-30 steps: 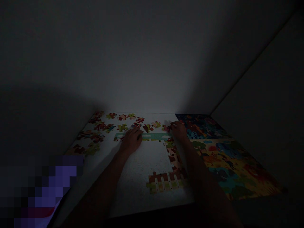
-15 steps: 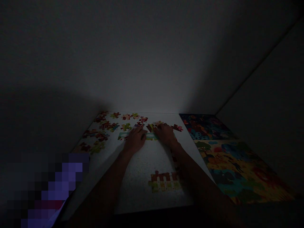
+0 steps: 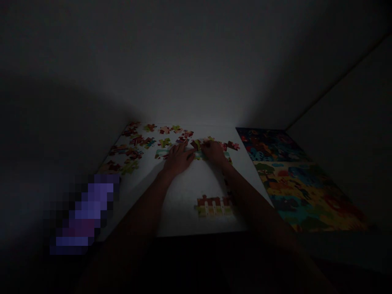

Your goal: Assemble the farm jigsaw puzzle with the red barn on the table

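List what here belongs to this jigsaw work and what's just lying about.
Part of the work: left hand, right hand, sky-blue puzzle strip, fence section, loose jigsaw pieces.
Lying about: colourful picture sheet, blurred purple object.

Both bare arms enter from the bottom of the view and cross the near edge of the tabletop point(image 3: 199, 234), converging toward its far edge. The left forearm point(image 3: 134, 212) runs diagonally up and to the right; the right forearm point(image 3: 254, 196) runs diagonally up and to the left. Each wrist is low and nearly straight. The left hand point(image 3: 179, 159) and the right hand point(image 3: 214, 152) lie palm down, close together and just beside each other. The fingers are slightly curled and point inward. Dim light hides the finger detail, so any grip cannot be confirmed.
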The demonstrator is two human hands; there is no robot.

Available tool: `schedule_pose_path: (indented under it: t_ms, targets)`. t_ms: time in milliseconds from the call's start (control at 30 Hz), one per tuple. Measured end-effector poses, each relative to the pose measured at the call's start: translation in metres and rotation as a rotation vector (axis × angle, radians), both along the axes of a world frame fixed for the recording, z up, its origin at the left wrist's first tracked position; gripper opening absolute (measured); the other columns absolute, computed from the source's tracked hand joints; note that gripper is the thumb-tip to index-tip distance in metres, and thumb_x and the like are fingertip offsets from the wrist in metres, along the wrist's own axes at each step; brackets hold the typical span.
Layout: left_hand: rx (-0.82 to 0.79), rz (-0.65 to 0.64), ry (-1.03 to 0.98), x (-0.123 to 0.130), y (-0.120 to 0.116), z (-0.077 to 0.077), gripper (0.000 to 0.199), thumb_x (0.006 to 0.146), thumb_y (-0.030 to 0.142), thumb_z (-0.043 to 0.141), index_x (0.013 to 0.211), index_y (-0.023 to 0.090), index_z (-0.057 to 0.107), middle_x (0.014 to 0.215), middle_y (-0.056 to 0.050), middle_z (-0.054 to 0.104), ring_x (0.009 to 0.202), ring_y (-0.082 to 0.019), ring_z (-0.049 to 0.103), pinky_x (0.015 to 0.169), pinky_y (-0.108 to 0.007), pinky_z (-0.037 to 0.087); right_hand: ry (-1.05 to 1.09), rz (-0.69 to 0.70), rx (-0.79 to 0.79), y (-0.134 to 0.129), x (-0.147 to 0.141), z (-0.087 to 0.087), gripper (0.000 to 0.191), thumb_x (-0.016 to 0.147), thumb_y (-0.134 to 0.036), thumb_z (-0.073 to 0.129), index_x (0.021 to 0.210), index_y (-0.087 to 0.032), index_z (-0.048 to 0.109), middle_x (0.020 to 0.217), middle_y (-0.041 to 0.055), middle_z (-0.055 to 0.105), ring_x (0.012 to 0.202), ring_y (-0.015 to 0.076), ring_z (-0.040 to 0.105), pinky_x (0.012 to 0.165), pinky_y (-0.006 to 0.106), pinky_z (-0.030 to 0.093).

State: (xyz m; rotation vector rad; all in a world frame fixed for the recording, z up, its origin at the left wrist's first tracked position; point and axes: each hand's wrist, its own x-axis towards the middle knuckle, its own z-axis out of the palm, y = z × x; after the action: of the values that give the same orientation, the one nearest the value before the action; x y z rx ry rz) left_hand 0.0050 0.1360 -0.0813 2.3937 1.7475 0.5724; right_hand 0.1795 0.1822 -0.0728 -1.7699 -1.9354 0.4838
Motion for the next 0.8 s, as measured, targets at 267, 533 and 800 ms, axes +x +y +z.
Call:
schedule_pose_path:
  t_ms: [267, 533, 800]
  targets:
    - [-0.003, -0.037, -0.061, -0.001, 0.006, -0.006, 0.032, 0.095, 0.035, 0.054, 0.124, 0.032, 0.066, 0.15, -0.004, 0.043, 0.138, -0.031, 0.038, 0.116, -0.053, 0.027, 0.464, -0.068, 0.168, 0.015, 0.003, -0.023, 0.018, 0.079, -0.034, 0.065, 0.083, -0.019, 0.055, 0.083, 0.0032, 0.064, 0.078, 0.0167, 0.058, 0.077, 0.032, 0.046]
    - [0.093, -0.052, -0.167, -0.002, 0.004, 0.001, 0.058, 0.092, 0.027, 0.058, 0.146, 0.02, 0.04, 0.141, -0.011, 0.049, 0.134, -0.027, 0.044, 0.115, -0.043, 0.033, 0.75, 0.098, 0.107, 0.011, 0.014, -0.015, 0.026, 0.075, -0.039, 0.069, 0.082, -0.019, 0.054, 0.081, 0.0009, 0.063, 0.076, 0.0136, 0.057, 0.073, 0.029, 0.047]
    - [0.092, -0.136, -0.212, -0.004, 0.002, 0.003, 0.056, 0.088, 0.029, 0.065, 0.14, 0.02, 0.046, 0.143, -0.01, 0.048, 0.135, -0.025, 0.044, 0.114, -0.041, 0.036, 0.738, 0.285, -0.05, -0.005, 0.013, 0.003, 0.024, 0.073, -0.036, 0.075, 0.081, -0.017, 0.063, 0.079, 0.002, 0.067, 0.072, 0.0133, 0.059, 0.07, 0.028, 0.049]
